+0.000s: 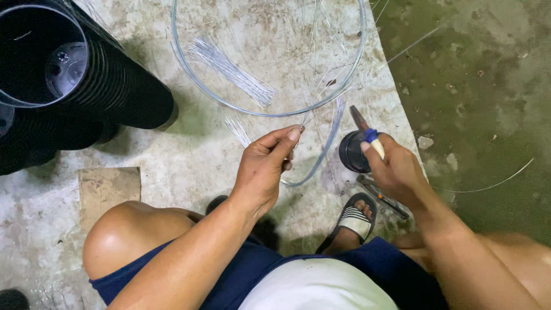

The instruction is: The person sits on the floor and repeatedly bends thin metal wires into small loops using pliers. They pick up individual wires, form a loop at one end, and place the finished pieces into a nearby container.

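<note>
My left hand (pixel 265 166) pinches a thin metal wire (pixel 313 115) between thumb and forefinger, close to the near rim of a large wire ring (pixel 189 74) that lies on the concrete. Pliers (pixel 361 123) with blue and pale handles are gripped in my right hand (pixel 396 169), their jaws pointing up toward the ring. A bundle of short cut wires (pixel 232 72) lies inside the ring. A second curved wire piece (pixel 321 152) runs between my hands.
Stacked black plastic pots (pixel 86 86) lie on their side at upper left. A small black round container (pixel 351 152) sits by my right hand, another tool (pixel 381 198) beneath it. A cardboard scrap (pixel 109 189) lies left. My sandalled foot (pixel 353 221) and knees are below.
</note>
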